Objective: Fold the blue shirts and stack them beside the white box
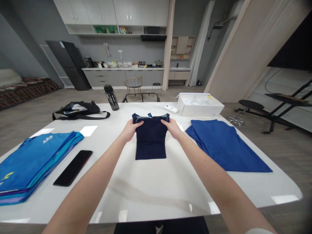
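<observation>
A dark navy folded garment [151, 141], probably a shirt with a small blue tag at its top edge, is held up over the middle of the white table. My left hand [130, 130] grips its upper left corner, thumb in front and fingers behind. Its upper right corner is pinched by my right hand [172, 127] in the same way. The fingers behind the cloth are mostly hidden. To the right lies a blue garment [219, 143], spread fairly flat. A stack of folded blue shirts [36, 159] sits on the left.
Beside the stack lies a black phone [73, 168]. Farther back on the table [151, 191] are a black bag [81, 110], a dark bottle [111, 97], a white remote-like object [171, 109] and a white open box [201, 105]. A chair [141, 96] stands beyond the far edge.
</observation>
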The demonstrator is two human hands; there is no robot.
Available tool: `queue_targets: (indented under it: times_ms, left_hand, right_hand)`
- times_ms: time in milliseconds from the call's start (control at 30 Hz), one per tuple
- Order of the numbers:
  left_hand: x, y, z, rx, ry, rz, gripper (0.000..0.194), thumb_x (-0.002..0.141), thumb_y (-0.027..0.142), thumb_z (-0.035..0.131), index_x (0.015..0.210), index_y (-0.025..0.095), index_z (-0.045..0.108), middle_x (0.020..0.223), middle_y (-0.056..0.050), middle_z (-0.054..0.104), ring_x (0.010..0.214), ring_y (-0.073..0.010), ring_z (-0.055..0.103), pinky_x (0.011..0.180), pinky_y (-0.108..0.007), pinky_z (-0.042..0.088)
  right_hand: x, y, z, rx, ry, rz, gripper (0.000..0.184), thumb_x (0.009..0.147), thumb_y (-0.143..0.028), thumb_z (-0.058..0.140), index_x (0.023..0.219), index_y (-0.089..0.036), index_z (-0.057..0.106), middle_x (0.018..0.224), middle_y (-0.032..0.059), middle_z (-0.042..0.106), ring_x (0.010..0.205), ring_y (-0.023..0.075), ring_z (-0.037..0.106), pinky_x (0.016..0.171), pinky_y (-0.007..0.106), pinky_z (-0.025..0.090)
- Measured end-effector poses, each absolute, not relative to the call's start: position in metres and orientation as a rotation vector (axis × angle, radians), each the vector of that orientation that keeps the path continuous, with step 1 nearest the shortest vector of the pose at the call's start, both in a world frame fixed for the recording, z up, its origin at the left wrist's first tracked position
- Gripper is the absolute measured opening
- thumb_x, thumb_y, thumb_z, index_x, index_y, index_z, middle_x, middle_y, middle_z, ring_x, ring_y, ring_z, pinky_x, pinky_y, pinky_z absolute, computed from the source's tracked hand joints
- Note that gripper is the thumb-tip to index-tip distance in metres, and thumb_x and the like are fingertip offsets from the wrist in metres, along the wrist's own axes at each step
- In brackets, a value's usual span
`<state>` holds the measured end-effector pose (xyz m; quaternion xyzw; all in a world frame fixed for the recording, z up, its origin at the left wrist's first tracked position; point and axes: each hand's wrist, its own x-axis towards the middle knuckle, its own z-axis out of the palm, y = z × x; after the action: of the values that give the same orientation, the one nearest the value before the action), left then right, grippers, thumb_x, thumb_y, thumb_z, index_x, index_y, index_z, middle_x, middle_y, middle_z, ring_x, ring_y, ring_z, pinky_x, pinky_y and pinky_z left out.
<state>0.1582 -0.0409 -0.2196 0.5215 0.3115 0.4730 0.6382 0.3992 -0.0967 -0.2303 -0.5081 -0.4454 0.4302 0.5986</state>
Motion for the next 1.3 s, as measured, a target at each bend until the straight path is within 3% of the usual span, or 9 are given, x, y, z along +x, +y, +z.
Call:
queue_targets:
  times_ms: [233,400,800,1033,1300]
  left_hand:
    - [0.169,-0.117,-0.149,1.301,0.558,1.105,0.038,0.069,0.032,0.086,0.100,0.019,0.067,0.098,-0.003,0.074,0.095,-0.0212,0.070,0.089,-0.033,0.056]
    - [0.218,-0.172,-0.114,1.216,0.428,0.986,0.039,0.067,0.030,0.086,0.100,0.020,0.067,0.097,-0.003,0.075,0.096,-0.0247,0.071,0.088,-0.037,0.059]
    - [0.393,-0.274,-0.108,1.066,0.251,0.638,0.037,0.081,0.035,0.077,0.114,0.021,0.067,0.110,-0.005,0.076,0.111,-0.0273,0.070,0.099,-0.040,0.057]
    - [0.493,-0.251,-0.144,0.924,0.263,0.475,0.037,0.087,0.038,0.071,0.118,0.018,0.068,0.115,-0.009,0.075,0.115,-0.0290,0.067,0.103,-0.043,0.054]
    - [0.593,-0.149,-0.240,0.782,0.524,0.553,0.030,0.084,0.030,0.071,0.110,0.014,0.067,0.107,-0.015,0.075,0.103,-0.0272,0.072,0.097,-0.044,0.056]
  right_hand:
    - [0.422,-0.201,-0.164,-1.067,-1.170,0.770,0.038,0.075,-0.050,0.077,0.100,-0.021,0.073,0.102,0.0022,0.075,0.101,0.0237,0.067,0.093,0.037,0.052]
    - [0.461,-0.269,-0.123,-1.013,-1.151,0.629,0.035,0.078,-0.049,0.078,0.098,-0.020,0.074,0.093,0.0008,0.075,0.095,0.0221,0.067,0.092,0.036,0.052]
    - [0.600,-0.408,-0.089,-1.219,-0.946,0.416,0.036,0.072,-0.048,0.084,0.093,-0.021,0.075,0.087,0.0009,0.075,0.085,0.0218,0.071,0.079,0.035,0.058]
    - [0.693,-0.378,-0.112,-1.315,-0.850,0.539,0.035,0.071,-0.046,0.085,0.092,-0.020,0.074,0.077,0.0026,0.074,0.074,0.0218,0.072,0.070,0.033,0.060]
    - [0.783,-0.257,-0.224,-1.606,-0.706,0.537,0.031,0.071,-0.041,0.080,0.089,-0.015,0.075,0.078,0.0047,0.075,0.077,0.0227,0.071,0.077,0.036,0.057]
